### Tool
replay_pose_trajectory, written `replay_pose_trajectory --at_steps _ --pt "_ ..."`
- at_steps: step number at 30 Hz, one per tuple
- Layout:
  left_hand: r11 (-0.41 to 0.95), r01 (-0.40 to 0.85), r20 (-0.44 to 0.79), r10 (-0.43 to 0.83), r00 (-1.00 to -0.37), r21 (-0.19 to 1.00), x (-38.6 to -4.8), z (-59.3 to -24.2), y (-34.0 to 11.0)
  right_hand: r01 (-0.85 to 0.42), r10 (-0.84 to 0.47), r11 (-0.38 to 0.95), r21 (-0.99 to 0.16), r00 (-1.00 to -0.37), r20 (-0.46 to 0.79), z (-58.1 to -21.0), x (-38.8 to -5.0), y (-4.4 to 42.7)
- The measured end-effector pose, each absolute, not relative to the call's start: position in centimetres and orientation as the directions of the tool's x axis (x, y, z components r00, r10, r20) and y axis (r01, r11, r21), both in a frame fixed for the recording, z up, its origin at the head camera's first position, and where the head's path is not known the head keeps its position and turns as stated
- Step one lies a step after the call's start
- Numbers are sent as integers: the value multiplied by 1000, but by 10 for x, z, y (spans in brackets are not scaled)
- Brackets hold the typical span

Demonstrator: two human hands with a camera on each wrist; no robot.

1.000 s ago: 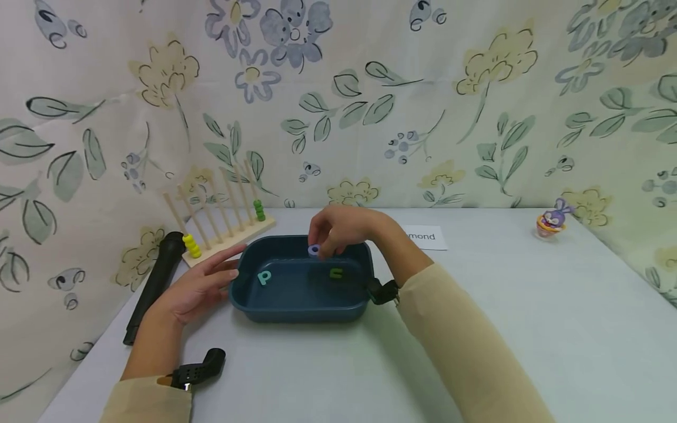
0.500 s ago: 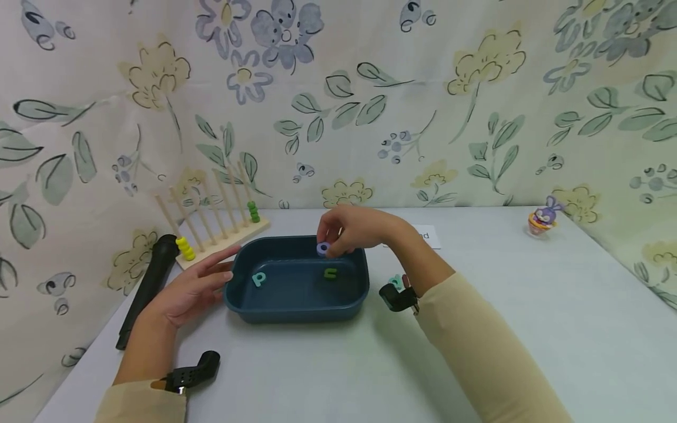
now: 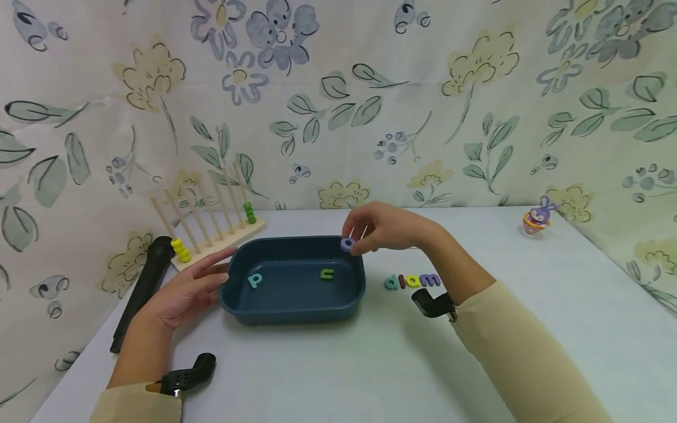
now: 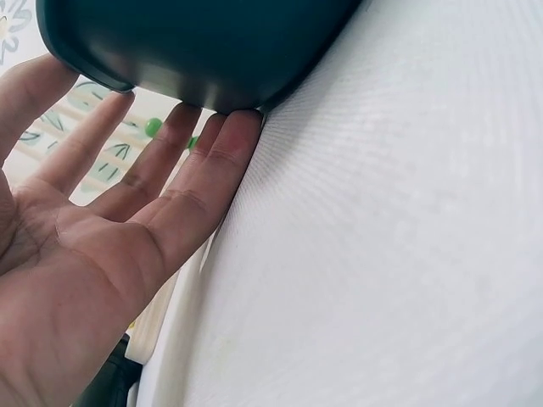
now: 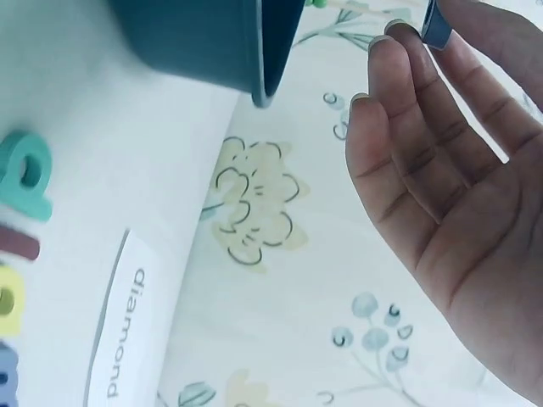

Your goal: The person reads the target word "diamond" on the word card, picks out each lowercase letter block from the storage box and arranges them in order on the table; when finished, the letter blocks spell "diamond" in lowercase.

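Purple o (image 3: 346, 248) shifted right, pinched in right hand (image 3: 391, 226), straight-fingered left hand (image 3: 182, 294) touching tray (image 3: 291, 317)

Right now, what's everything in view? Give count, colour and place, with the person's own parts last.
Table: 1, white, under everything
Floral backdrop: 1, cream with blue, green and yellow, behind
Bin: 1, dark blue, table's middle
Letter p: 1, teal, bin's left part
U-like letter: 1, green, bin's right part
Ring-shaped letter: 1, purple, bin's far right corner
Letter row: 4 letters, teal, red, yellow, purple, right of bin
"diamond" card: 1, white, beyond row
Peg board: 1, pale wood, yellow and green beads, far left
Rod: 1, black, left
Rabbit toy: 1, purple and orange, far right
Wrist cameras: 2, black, one per wrist
Sleeves: 2, beige, both arms
Left hand: 1, touching bin
Right hand: 1, pinching ring-shaped letter
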State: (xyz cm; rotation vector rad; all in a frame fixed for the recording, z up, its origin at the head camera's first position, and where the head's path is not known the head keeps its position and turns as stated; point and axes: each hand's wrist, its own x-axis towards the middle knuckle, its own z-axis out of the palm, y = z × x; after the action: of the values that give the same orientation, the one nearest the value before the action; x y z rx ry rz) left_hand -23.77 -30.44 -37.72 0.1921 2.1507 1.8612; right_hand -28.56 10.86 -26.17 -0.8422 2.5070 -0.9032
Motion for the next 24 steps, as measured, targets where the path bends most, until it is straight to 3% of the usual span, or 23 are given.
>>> replay_pose_trajectory --at_steps 10,24 --pt "171 -83 -131 291 -948 982 -237 -378 -306 -367 -600 599 -711 -795 -95 -263 -278 141" --pt "150 -68 -112 310 -944 986 -239 -379 -306 -339 -532 660 -670 -841 -98 -267 -268 179"
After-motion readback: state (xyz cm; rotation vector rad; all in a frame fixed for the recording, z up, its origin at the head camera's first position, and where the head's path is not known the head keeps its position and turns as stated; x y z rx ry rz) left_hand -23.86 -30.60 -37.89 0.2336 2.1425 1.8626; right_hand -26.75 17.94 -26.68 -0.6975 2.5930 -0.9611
